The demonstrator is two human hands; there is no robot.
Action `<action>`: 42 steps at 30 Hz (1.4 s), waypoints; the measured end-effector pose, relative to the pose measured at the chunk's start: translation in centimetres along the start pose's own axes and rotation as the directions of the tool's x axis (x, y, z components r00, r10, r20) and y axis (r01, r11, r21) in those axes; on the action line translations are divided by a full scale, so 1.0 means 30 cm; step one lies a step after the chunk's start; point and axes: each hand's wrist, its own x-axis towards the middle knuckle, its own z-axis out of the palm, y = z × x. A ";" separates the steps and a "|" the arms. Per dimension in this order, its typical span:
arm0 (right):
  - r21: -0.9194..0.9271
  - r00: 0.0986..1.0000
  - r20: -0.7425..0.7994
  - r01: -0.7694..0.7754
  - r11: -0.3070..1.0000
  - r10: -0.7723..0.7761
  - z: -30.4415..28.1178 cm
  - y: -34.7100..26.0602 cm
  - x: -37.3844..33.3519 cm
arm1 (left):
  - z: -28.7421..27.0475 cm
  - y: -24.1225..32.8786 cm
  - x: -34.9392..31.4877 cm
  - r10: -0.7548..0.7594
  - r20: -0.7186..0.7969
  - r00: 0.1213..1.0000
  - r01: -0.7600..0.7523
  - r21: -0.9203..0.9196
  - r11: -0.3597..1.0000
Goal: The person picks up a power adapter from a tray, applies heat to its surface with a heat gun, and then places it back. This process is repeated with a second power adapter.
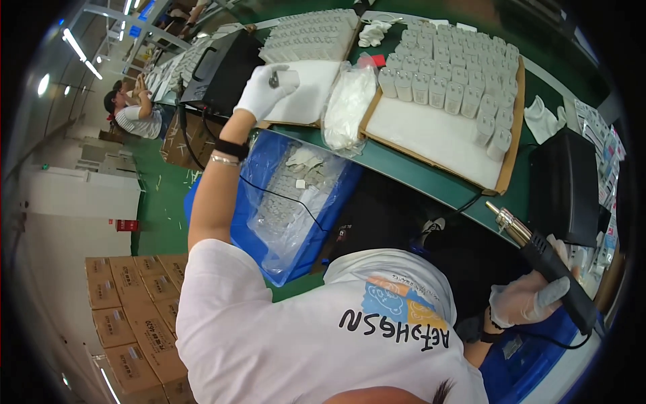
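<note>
In a white glove, my left hand point(261, 93) is closed around a small white block point(286, 81) with a dark spot on it, above the bare front of the left tray point(306, 86). Over on the right, my right hand point(528, 301) wears a thin whitish glove and grips a black hot air gun point(553, 264). The gun's silver nozzle point(509, 224) points up and left, toward the table edge. Many similar white blocks point(437, 93) in clear wrap stand in rows on the right tray point(417, 140). More rows point(309, 37) fill the back of the left tray.
Between the trays lies a clear plastic bag point(350, 108). A black machine point(225, 67) stands at the left, a black box point(566, 185) at the right. Below the table edge, a blue bin point(303, 259) holds plastic-wrapped pieces. Cartons point(138, 316) are stacked behind me; a co-worker point(138, 114) sits far left.
</note>
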 end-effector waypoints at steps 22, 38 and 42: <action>-0.060 1.000 0.000 0.028 0.998 -0.029 -0.030 -0.010 0.027 | 0.125 0.096 0.235 0.203 -0.045 0.978 -0.206 -0.081 0.975; -0.023 1.000 -0.013 0.023 0.999 -0.023 0.008 -0.050 0.020 | 0.183 0.531 0.123 0.400 0.073 0.914 -0.396 -0.055 0.916; -0.047 0.999 -0.048 0.008 0.999 -0.010 -0.012 -0.036 0.025 | 0.186 0.511 0.132 0.466 0.022 0.884 -0.461 -0.124 0.879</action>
